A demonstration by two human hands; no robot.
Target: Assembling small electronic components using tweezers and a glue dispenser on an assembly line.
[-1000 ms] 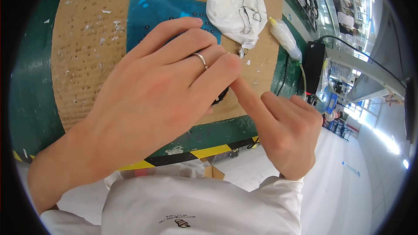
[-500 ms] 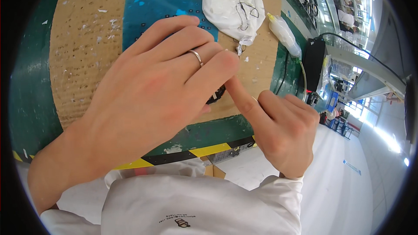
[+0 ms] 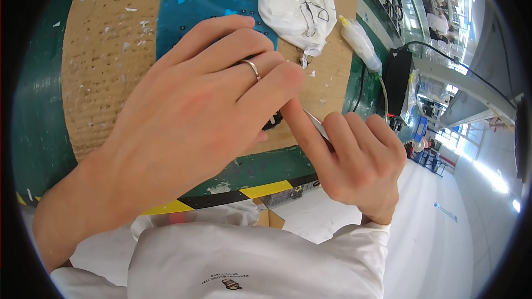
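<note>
My left hand [image 3: 194, 122], a ring on one finger, lies palm down over a brown cardboard board [image 3: 105, 66]. Its fingers press on a small black part [image 3: 272, 122], which is mostly hidden beneath them. My right hand [image 3: 360, 166] comes in from the right with its index finger stretched out, the tip touching my left fingertips. It grips a thin silver metal tool [image 3: 317, 124] that points at the black part. A blue sheet [image 3: 183, 11] lies on the board beyond my left fingers.
A crumpled white bag [image 3: 293, 0] with thin wire on it sits at the board's far right. Beside it are a small clear plastic bag [image 3: 360, 41] and a black box [image 3: 396, 77] with cables. The green table [image 3: 39, 105] ends in yellow-black tape [image 3: 266, 189].
My right hand has shifted slightly up and closer to my left fingertips, and the thin metal tool now shows along its index finger. My left hand has stayed over the black part.
</note>
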